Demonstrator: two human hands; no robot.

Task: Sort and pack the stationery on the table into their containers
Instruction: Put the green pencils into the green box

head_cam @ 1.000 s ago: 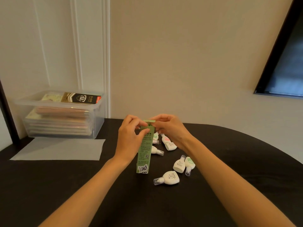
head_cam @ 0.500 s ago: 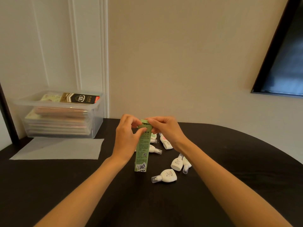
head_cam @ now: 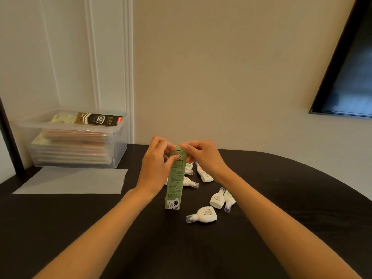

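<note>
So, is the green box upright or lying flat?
Upright: the green box stands on the table, left hand and right hand holding its top.

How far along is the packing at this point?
Done: the clear tub at the back already holds stacked packs. In hand: the left hand holds the green box upright while the right hand pinches its top flap; whether the box is filled cannot be seen. Left: several white correction tapes lie loose on the table.

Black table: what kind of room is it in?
Probably a room at home: the black table stands against a plain wall, with a clear tub of stationery packs on it and a dark screen or window higher up.
</note>
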